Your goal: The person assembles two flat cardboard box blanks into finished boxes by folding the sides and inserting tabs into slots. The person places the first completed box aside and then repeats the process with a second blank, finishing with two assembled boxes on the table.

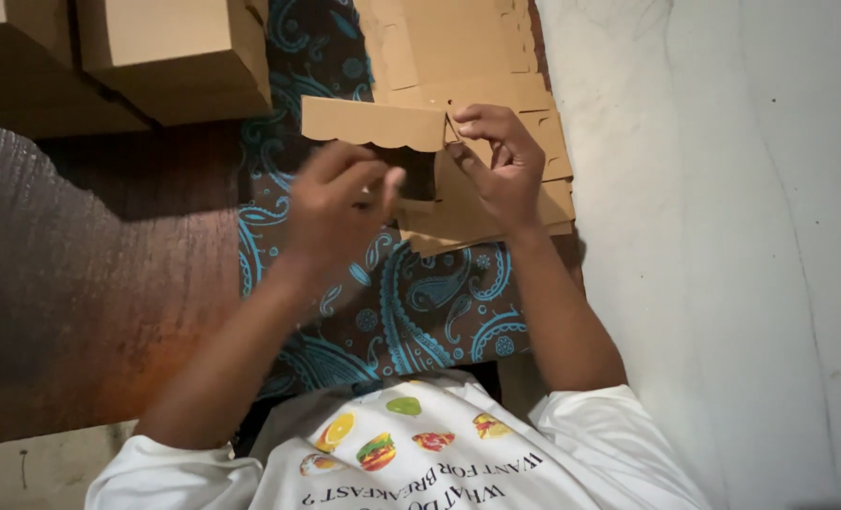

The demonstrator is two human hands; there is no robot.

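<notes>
Basically both hands, left (337,203) and right (496,165), pinch a cardboard flap (373,123); looks light, stiff, creasable, best gripped by edges.

The flat tan cardboard box blank with a scalloped flap (373,123) looks like matt, smooth paperboard with cleanly die-cut edges. Pinched by the right hand (496,161), with the left hand (335,203) at its lower edge, it shows no gloss. The stack of unfolded tan cardboard blanks (458,57) beneath shares that dull finish, as do the folded tan cardboard boxes (175,52). The black cloth with blue paisley print (411,312) looks soft and woven. The brown mat (80,283) appears ribbed. The pale wall (723,236) looks smooth, faintly streaked.
</notes>
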